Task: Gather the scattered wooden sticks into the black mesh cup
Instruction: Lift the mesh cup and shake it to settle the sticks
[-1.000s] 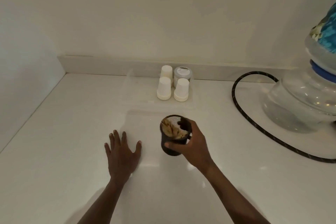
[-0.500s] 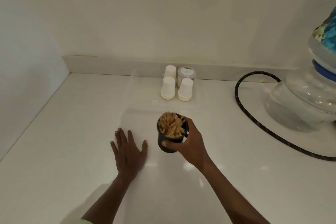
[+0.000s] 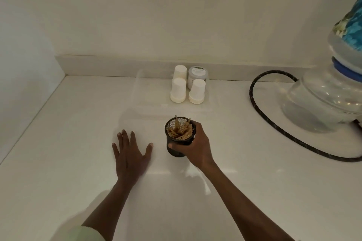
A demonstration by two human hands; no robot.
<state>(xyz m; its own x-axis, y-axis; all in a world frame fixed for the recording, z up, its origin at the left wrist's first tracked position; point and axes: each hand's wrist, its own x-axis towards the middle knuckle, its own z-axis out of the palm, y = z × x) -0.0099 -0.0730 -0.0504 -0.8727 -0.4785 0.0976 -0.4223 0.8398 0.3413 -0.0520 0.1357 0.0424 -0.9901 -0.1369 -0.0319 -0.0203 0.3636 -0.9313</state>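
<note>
Two hands: right hand grips black mesh cup of wooden sticks; left hand, beside the cup, lies flat, fingers spread.

right hand covering the near right side of the black mesh cup, water jug far right cut off by the edge, black hose running out of frame, jar label behind the cup way too tiny to read

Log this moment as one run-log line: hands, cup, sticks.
right hand: grips black mesh cup | left hand: flat on counter, empty | wooden sticks: inside cup | loose sticks: none visible
</note>
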